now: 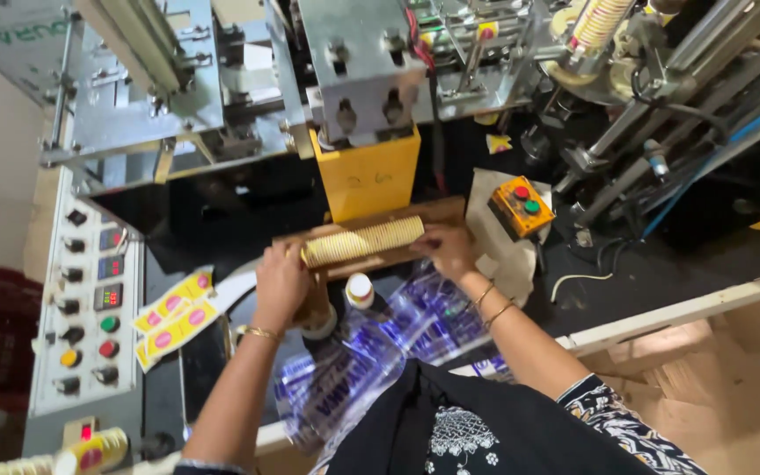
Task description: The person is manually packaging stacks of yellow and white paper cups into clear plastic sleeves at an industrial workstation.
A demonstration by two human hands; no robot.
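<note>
Stack of nested paper cups (362, 241) is laid on its side in a wooden trough (437, 214) on the machine worktop, its long axis running left to right with the right end slightly raised. The left hand (281, 283) is closed on the stack's left end and the right hand (447, 250) is pressed against its right end. Both grips are thus at opposite ends of that axis, neither nearer; a small white bottle (360, 289) stands just below.

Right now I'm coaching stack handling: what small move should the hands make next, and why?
Probably squeeze inward and lift. The left hand and right hand already press the two ends of the cup stack, which lies sideways in the wooden tray, so an even squeeze should keep the nested row together.
</note>
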